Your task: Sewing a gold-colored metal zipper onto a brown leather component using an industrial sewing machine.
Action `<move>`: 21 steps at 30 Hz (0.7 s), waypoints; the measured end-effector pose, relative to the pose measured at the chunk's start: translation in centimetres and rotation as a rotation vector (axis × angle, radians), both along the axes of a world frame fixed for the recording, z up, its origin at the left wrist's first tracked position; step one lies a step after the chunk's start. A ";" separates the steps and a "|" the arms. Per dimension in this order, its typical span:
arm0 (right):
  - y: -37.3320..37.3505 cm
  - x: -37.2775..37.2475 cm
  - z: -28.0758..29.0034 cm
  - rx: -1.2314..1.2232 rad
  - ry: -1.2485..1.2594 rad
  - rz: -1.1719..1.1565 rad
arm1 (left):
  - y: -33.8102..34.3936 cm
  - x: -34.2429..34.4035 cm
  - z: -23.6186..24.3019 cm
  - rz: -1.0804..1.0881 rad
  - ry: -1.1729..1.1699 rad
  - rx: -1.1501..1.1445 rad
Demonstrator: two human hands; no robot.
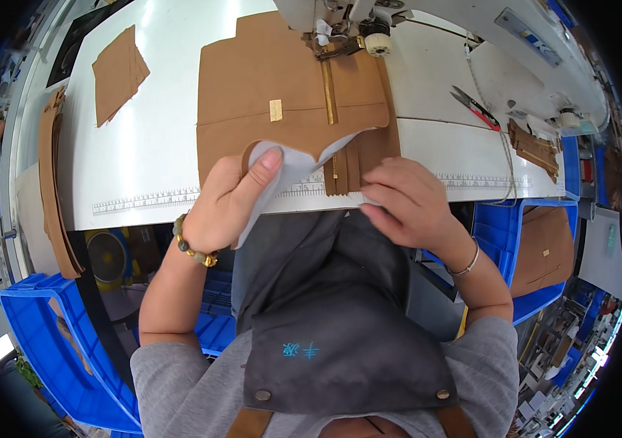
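A brown fabric panel [234, 80] lies under the needle area of the sewing machine [340, 44], with a small pale label on it. A brass-toothed zipper [329, 91] runs down from the presser foot. My left hand [241, 190] is closed on the panel's near edge, thumb on top, folding it up so its pale grey underside shows. Beneath that fold the zipper's brown tape [344, 175] reaches the table's front edge. My right hand [409, 201] is beside the tape end, its fingers bent inward; whatever lies between them is hidden.
Cut brown pieces [117, 77] lie at the far left. Red-handled thread snips [477, 109] and a bundle of zippers [533, 150] are on the right. A ruler strip [143, 203] follows the table's front edge. Blue crates [70, 350] stand below on both sides.
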State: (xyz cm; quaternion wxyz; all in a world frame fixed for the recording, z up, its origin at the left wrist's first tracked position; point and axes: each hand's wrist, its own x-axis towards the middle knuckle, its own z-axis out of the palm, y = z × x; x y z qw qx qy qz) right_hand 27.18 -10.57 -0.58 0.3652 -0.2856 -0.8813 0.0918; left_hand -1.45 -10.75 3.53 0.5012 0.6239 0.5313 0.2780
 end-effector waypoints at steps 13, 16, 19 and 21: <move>0.9 -1.9 -1.0 0.122 -0.156 0.061 | -0.1 -0.4 -0.9 0.061 -0.124 -0.122; 0.8 -1.8 -1.0 0.111 -0.148 0.060 | 0.1 -0.6 -0.8 0.088 -0.083 -0.188; 0.8 -1.9 -1.0 0.108 -0.136 0.060 | 0.1 -0.7 -0.9 0.106 -0.044 -0.251; 0.8 -1.9 -1.0 0.104 -0.121 0.057 | 0.0 -0.8 -1.0 0.104 -0.066 -0.253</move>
